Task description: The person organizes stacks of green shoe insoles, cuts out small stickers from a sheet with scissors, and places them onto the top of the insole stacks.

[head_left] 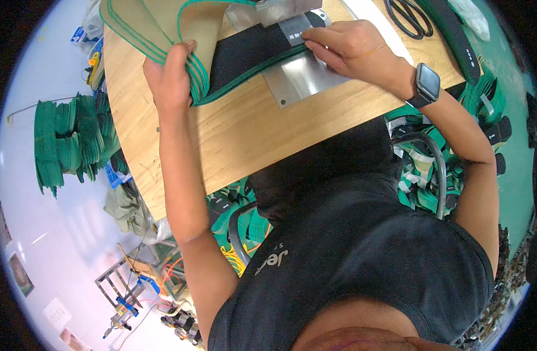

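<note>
A black insole [239,55] with a green edge lies across the wooden table, its printed heel end under a metal machine part [277,13]. My left hand [170,76] is closed round the near-left edges of several insoles, thumb on top; their beige undersides [198,29] fan up and away to the left. My right hand [356,50] pinches the near edge of the black insole beside a small greyish patch [296,30] on its heel. Just below that hand, a shiny metal plate [300,81] sticks out over the tabletop. The fingertips of my right hand are partly hidden.
The wooden table [251,131] has a curved left edge. Black loops [410,17] and another black insole [461,44] lie at its far right. Green stacked pieces [75,140] hang at the left. Insoles [423,169] pile below the table, by a metal chair arm [438,169].
</note>
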{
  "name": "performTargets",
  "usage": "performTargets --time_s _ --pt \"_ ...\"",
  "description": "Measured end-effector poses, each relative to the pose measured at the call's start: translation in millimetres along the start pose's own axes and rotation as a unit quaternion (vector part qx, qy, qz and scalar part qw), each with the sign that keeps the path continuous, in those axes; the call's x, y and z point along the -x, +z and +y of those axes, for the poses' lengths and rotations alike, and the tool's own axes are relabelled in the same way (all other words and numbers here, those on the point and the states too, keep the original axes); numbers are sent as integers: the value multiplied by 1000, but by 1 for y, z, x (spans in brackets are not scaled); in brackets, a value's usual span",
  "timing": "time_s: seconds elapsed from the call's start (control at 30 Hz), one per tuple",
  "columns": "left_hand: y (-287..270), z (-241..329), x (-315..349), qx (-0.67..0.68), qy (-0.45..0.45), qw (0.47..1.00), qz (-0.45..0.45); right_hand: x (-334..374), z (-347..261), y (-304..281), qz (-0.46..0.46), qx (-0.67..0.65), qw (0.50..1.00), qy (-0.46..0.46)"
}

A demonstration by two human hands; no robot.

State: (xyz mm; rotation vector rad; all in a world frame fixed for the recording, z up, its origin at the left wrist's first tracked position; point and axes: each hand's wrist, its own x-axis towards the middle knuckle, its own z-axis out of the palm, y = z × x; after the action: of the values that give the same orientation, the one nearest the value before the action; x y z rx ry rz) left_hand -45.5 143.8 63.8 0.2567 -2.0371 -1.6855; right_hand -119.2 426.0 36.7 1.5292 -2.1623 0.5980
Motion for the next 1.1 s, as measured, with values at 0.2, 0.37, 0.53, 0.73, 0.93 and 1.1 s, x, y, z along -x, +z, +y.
performTargets --time_s 0.2,0.37,0.53,0.73,0.93,1.1 --pt "3 2 4 6 6 1000 -7 -4 -7 -13 -49 -18 998 24" --pt "3 0 2 31 14 999 -11 -4 -5 -12 -67 -20 997 28" --pt "4 1 3 16 13 1000 -1 -1 1 -9 -63 -27 997 22" --pt "2 -3 1 -1 14 1000 -12 -2 -2 -14 -79 -34 995 53" --pt "6 0 4 22 16 999 24 27 -1 -27 -44 -74 992 90" --pt "5 -4 1 46 13 998 51 47 -1 -49 -49 -135 986 89"
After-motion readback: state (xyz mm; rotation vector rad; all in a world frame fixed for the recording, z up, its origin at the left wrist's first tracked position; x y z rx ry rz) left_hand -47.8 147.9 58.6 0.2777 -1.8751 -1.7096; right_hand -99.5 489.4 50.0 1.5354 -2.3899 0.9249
